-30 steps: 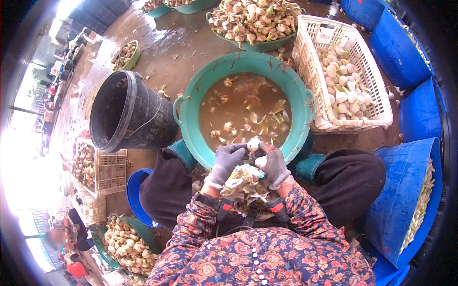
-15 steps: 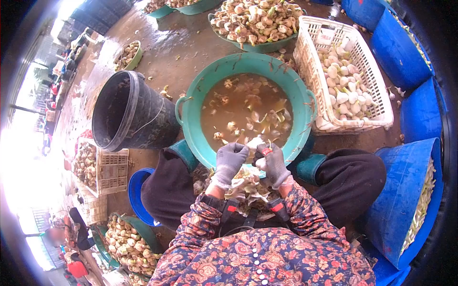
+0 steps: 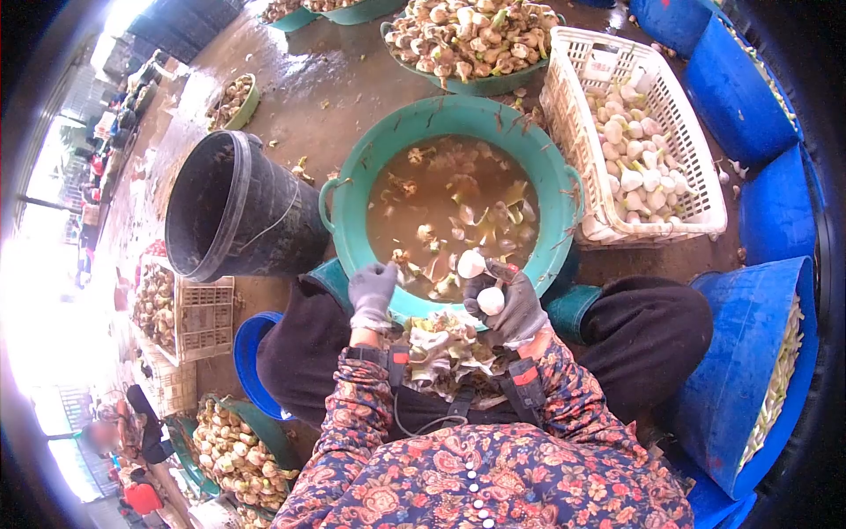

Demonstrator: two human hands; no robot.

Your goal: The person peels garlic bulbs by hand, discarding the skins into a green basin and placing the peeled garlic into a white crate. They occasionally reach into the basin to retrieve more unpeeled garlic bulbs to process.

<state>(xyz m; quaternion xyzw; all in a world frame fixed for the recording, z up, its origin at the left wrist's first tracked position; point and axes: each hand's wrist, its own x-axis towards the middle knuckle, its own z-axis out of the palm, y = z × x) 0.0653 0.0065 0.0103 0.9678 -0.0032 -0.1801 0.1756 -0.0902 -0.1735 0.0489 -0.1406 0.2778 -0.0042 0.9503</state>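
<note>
A: How many did we count in the hands?

B: We counted two garlic bulbs (image 3: 492, 302), both in the right hand (image 3: 511, 307). Its gloved fingers were bent around the lower bulb, and the upper one (image 3: 471, 264) sat by the fingertips. With the green tub (image 3: 354, 194) as our clock, that hand was at five o'clock, at the near rim.

A: And the left hand (image 3: 372, 293)?

B: It was at seven o'clock, at the rim, away from the bulbs. Its gloved fingers were curled in, but we couldn't tell if they pinched anything.

A: What else did we count?

B: One black bucket (image 3: 286, 212) at nine o'clock, one white crate (image 3: 626, 231) at two, and one heaped basin (image 3: 493, 86) at twelve. We found at least four blue tubs (image 3: 731, 353) from two to four o'clock. One pile of peels (image 3: 441, 344) was at six, between the wrists.

A: What was hard to see?

B: Muddy water (image 3: 414, 194) hid the tub's bottom. The top edge cut off the heaped basin. The crate's bulbs (image 3: 630, 179) covered each other, so we couldn't count them.
</note>
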